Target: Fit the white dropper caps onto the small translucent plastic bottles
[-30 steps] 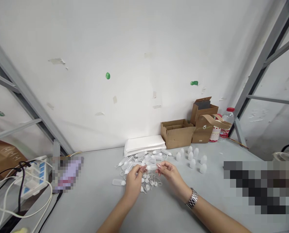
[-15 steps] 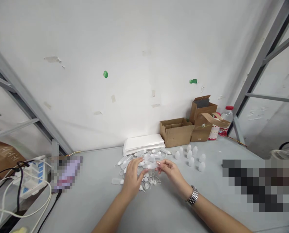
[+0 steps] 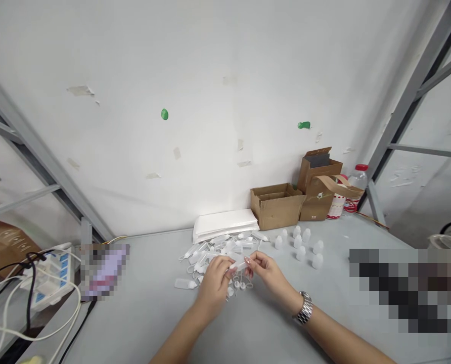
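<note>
Between my two hands is a small translucent plastic bottle [image 3: 240, 266]. The fingers of my left hand [image 3: 215, 283] pinch its left end, and those of my right hand [image 3: 268, 273] pinch its right end. Behind and around my left hand spreads a pile of translucent bottles [image 3: 198, 252] with thin looped straps. One bottle [image 3: 183, 283] lies apart, left of my left hand. Small white caps with ring straps [image 3: 242, 285] lie just below the held bottle. Several short frosted bottles [image 3: 300, 253] stand to the right, beyond my right hand.
White padded envelopes [image 3: 225, 225] lie against the wall. Beside them stand an open cardboard box [image 3: 278, 212], a brown paper bag [image 3: 314, 202] and a red-capped jar [image 3: 358, 179]. A power strip with cables [image 3: 53, 280] is at the left; blurred-out items lie on both sides of the grey table [image 3: 134, 323].
My left hand has moved slightly right and down, and its fingers have closed on the bottle's left end. My right hand keeps its pinch. The view has shifted slightly.
</note>
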The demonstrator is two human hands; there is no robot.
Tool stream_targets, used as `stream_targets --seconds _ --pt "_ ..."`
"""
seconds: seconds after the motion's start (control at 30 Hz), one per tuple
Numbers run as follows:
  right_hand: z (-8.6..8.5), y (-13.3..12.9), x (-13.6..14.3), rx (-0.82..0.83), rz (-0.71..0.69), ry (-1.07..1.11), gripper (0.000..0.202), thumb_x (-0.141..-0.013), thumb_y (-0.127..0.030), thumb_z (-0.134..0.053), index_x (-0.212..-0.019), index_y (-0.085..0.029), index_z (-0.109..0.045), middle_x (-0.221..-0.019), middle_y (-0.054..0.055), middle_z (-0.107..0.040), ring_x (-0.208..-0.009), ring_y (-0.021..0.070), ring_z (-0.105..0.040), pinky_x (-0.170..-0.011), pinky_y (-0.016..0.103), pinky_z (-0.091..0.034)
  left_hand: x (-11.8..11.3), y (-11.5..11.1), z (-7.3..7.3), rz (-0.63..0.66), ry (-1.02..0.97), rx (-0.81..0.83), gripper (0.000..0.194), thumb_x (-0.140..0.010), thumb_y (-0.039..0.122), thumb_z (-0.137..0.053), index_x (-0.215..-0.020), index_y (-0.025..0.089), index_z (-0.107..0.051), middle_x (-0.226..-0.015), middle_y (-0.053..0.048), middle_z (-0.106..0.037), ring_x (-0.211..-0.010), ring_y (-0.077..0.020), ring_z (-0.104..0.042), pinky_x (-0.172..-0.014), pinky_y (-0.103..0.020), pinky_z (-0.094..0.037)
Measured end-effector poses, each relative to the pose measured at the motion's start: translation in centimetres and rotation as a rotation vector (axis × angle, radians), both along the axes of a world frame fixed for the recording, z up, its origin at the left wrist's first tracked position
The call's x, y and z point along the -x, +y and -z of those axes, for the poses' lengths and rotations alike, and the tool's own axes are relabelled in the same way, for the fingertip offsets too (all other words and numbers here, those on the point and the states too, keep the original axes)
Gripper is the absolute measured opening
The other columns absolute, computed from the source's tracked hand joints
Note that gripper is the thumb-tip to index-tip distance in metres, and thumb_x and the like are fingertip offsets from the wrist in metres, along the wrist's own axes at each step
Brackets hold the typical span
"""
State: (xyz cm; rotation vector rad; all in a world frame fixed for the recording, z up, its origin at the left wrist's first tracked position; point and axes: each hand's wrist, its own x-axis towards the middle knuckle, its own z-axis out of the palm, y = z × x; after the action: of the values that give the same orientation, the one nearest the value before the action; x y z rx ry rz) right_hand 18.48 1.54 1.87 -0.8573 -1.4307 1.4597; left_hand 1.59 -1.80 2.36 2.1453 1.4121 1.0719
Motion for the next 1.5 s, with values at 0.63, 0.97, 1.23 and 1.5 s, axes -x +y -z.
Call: stream_targets --seconds 0.63,0.97,1.23,1.5 --pt "0.1 0.3 -0.7 -0.177 -0.024 -0.336 0.029 -0.082 -0.043 -0.047 -0.09 -0.02 -0.064 -0.079 0.003 -0.063 -0.073 0.0175 -0.057 -0.07 0.031 -0.046 0.1 0.1 0.4 -0.075 0.034 0.053 0.034 -0.088 0.031 -0.031 -0.067 0.02 -0.054 -0.103 -0.007 -0.05 -0.103 -0.0209 -0.045 -0.088 -0.041 -0.04" --pt "0.7 -0.2 -0.8 -0.833 0.089 -0.526 0.026 -0.086 -0.021 -0.045 -0.11 -0.023 -0.054 -0.096 0.008 -0.056 -0.09 0.0184 -0.054 -0.079 0.034 -0.047 0.0 0.4 0.8 -0.148 -0.082 0.112 0.041 -0.087 0.035 -0.032 -0.057 0.019 -0.055 -0.106 -0.006 -0.054 -0.109 -0.0216 -0.043 -0.093 -0.042 -0.036" --pt "0.2 0.5 -2.0 -0.979 0.219 -0.665 0.024 -0.087 -0.019 -0.044 -0.11 -0.022 -0.051 -0.1 0.009 -0.058 -0.094 0.021 -0.054 -0.079 0.038 -0.048 0.9 1.3 1.4 -0.253 0.007 0.048 0.037 -0.086 0.033 -0.035 -0.061 0.02 -0.06 -0.105 -0.005 -0.057 -0.108 -0.0228 -0.046 -0.093 -0.044 -0.036" --pt "0.5 1.0 -2.3 -1.027 0.225 -0.754 0.022 -0.085 -0.016 -0.046 -0.107 -0.02 -0.051 -0.096 0.009 -0.061 -0.09 0.0214 -0.056 -0.077 0.039 -0.048 0.8 0.8 1.4 -0.225 0.144 -0.042 0.028 -0.087 0.031 -0.034 -0.093 0.024 -0.061 -0.115 -0.006 -0.051 -0.117 -0.0238 -0.037 -0.096 -0.049 -0.033"
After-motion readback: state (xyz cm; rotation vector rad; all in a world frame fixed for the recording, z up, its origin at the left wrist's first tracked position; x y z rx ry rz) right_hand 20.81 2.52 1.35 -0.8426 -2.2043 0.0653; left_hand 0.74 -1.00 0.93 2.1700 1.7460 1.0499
